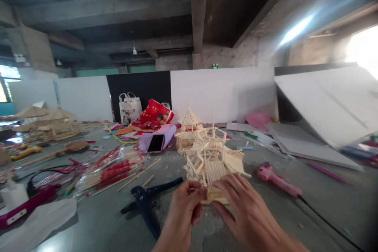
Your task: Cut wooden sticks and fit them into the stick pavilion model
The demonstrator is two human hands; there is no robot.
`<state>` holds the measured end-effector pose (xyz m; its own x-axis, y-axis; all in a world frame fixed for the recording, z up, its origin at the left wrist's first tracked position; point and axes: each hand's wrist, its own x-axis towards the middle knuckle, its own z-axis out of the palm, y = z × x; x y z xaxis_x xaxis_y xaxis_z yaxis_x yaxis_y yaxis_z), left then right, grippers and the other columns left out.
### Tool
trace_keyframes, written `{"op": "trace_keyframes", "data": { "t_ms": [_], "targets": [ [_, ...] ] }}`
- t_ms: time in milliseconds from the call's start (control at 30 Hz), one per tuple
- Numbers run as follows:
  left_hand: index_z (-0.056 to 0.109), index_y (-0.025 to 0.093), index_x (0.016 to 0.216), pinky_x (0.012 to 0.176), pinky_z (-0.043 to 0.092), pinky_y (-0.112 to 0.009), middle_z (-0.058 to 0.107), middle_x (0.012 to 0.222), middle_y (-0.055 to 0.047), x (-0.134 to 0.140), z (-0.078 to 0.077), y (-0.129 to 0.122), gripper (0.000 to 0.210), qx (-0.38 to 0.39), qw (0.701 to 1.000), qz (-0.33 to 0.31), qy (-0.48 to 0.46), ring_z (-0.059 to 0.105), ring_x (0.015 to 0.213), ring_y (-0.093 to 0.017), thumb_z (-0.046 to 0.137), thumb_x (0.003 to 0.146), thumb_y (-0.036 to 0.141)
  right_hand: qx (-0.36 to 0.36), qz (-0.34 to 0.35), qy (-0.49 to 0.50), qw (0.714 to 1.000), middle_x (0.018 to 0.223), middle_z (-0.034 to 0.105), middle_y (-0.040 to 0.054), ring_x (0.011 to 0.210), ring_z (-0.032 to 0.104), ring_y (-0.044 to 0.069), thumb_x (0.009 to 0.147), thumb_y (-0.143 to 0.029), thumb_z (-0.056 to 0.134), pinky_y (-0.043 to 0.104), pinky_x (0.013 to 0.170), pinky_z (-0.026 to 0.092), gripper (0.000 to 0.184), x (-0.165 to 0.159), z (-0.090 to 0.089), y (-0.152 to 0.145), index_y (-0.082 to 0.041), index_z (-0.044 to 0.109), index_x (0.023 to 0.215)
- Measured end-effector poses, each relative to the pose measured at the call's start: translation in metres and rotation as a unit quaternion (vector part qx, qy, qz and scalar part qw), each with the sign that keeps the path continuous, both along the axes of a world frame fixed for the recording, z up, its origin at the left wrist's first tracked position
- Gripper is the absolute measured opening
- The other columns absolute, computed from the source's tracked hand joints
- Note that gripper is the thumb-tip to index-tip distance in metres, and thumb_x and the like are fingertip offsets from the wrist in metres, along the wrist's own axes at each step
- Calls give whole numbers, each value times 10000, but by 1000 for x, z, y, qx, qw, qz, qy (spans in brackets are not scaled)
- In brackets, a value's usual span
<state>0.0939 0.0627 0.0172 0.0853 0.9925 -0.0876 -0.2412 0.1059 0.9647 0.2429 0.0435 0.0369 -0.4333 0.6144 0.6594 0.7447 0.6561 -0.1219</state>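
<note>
Head view, stick model [214,161] touching left hand [183,212], right hand [248,212]

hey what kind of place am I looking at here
Probably a bare concrete workshop used for craft model-making. Both hands work on a pale wooden-stick pavilion model; a pink hot-glue gun, blue-handled cutters and packs of red-tipped sticks lie around it.
</note>
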Motion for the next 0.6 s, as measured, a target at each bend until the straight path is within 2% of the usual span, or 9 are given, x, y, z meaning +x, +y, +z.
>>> {"op": "trace_keyframes", "data": {
  "t_ms": [200, 300, 433, 600],
  "targets": [
    [394, 172, 872, 296, 140, -144, 527, 509, 74, 4, 2, 6, 330, 53, 996, 64, 13, 277, 284, 1, 627, 670, 292, -21, 0, -21, 1000, 1125, 509, 71, 1055, 420, 236, 687, -158, 627, 435, 907, 359, 517, 3, 18, 8, -181, 398, 1150],
    [380, 160, 959, 295, 167, -149, 543, 525, 64, 5, 2, 13, 424, 39, 996, 76, 15, 309, 286, -10, 639, 648, 285, -38, -3, -31, 999, 1204, 474, 65, 1132, 366, 219, 678, -184, 631, 414, 962, 310, 580, 4, 23, 17, -181, 363, 1193],
    [373, 146, 1031, 289, 191, -155, 507, 497, 83, 6, 4, 18, 526, 25, 995, 91, 31, 332, 288, -28, 658, 615, 296, -58, -12, -37, 998, 1210, 471, 58, 1151, 351, 207, 668, -246, 640, 406, 981, 284, 611, 5, 24, 30, -188, 359, 1208],
    [322, 124, 1129, 280, 210, -165, 558, 521, 58, 6, 8, 19, 635, 38, 993, 96, 65, 348, 279, -42, 656, 616, 294, -82, 2, -70, 994, 1248, 441, 96, 1184, 325, 236, 655, -282, 652, 449, 997, 252, 695, 4, 25, 37, -161, 327, 1257]
  ]
}}
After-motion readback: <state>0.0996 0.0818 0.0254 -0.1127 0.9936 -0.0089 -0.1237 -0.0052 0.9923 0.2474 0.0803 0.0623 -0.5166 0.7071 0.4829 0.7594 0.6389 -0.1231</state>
